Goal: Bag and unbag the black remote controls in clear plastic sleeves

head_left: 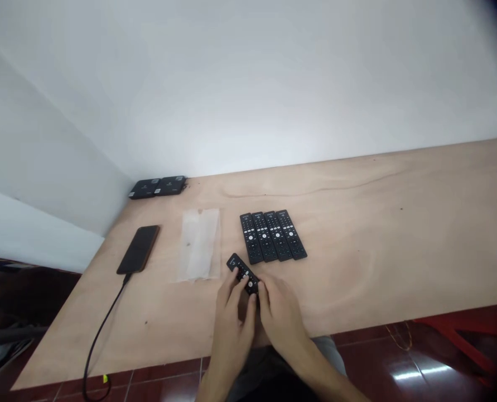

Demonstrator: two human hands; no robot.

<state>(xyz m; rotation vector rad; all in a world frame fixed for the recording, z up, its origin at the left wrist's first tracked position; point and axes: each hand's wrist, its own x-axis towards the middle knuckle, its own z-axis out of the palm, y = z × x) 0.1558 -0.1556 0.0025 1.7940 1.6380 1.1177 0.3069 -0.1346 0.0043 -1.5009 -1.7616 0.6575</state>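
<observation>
Low over the table [377, 251] before me, the left hand [234, 319] and right hand [282, 310] held one remote [242, 270] (face up), which a slackened grip might have dropped.

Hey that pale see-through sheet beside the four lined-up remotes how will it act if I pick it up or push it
The pale sheet looks likely to hang floppy, given its thin, wrinkled look. It's probably light, since the table shows through near its edges. Pushed, it may slide or crumple rather than tip, lying flat.
</observation>
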